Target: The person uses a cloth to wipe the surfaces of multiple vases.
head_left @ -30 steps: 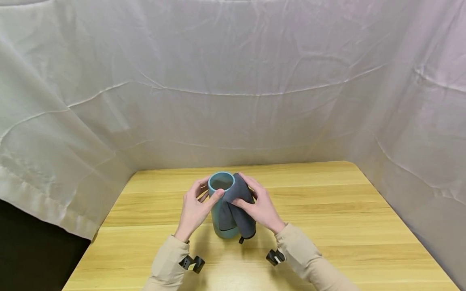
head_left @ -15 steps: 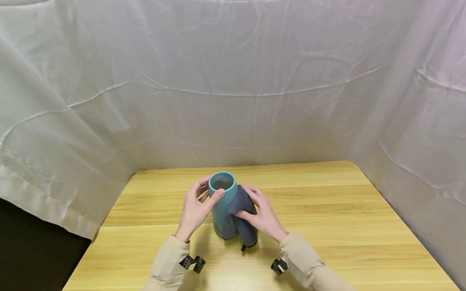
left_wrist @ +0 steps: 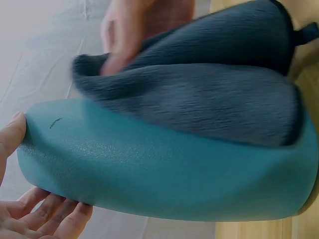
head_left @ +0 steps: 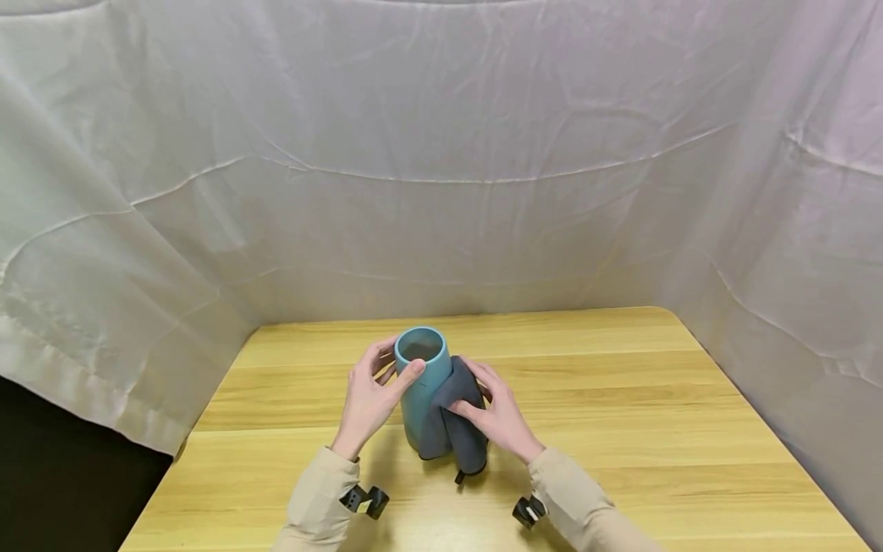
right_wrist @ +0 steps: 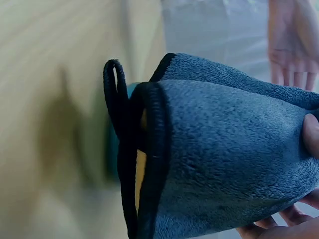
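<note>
A teal vase (head_left: 418, 383) stands upright on the wooden table (head_left: 621, 399). My left hand (head_left: 395, 366) grips it near the rim, thumb on the front and fingers behind. My right hand (head_left: 485, 400) holds a dark grey cloth (head_left: 457, 425) against the vase's right side, low on the body. In the left wrist view the cloth (left_wrist: 199, 99) lies over the vase (left_wrist: 164, 174), with my left fingers (left_wrist: 45, 219) under its rim. The right wrist view shows the cloth (right_wrist: 224, 164) up close, its black hanging loop (right_wrist: 117, 99) loose, and my thumb (right_wrist: 312, 134) on it.
White fabric sheets (head_left: 441, 176) wall in the table at the back and both sides. The table's left edge (head_left: 172, 460) drops off to a dark floor. Bare wood lies to the right of the vase.
My right hand has slid the cloth down the vase's side, from near the rim to the lower body. The left hand and the vase have stayed in place.
</note>
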{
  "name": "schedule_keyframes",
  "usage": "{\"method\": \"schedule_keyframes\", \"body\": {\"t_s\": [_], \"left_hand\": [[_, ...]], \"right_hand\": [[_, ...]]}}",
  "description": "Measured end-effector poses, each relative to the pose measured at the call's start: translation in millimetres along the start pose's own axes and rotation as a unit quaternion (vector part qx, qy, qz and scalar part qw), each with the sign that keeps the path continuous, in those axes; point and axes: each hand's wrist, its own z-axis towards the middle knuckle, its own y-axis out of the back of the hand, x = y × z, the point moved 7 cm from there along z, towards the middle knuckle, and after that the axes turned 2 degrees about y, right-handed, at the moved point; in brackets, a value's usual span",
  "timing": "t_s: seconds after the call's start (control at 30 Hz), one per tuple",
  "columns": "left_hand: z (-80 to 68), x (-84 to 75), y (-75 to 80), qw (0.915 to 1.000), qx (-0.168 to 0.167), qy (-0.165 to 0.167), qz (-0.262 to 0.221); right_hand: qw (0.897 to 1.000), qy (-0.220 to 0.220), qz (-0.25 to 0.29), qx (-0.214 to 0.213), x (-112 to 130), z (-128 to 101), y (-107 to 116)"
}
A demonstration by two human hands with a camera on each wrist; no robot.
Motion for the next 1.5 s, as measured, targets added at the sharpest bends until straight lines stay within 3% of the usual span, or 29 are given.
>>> {"method": "schedule_keyframes", "body": {"t_s": [0.37, 0.67, 1.1, 1.5], "left_hand": [[-0.3, -0.9, -0.6, 1.0000, 0.000, -0.005, -0.002], [-0.3, -0.8, -0.6, 1.0000, -0.003, -0.001, 0.002], [0.0, 0.6, 0.3, 1.0000, -0.003, 0.005, 0.002], [-0.2, 0.9, 0.1, 1.0000, -0.002, 0.004, 0.003]], "right_hand": [[0.999, 0.048, 0.009, -0.005, 50, 21, 9], [0.998, 0.058, -0.012, -0.004, 39, 16, 7], [0.999, -0.001, -0.043, 0.026, -11, -7, -4], [1.000, 0.006, -0.010, 0.016, 8, 2, 0]]}}
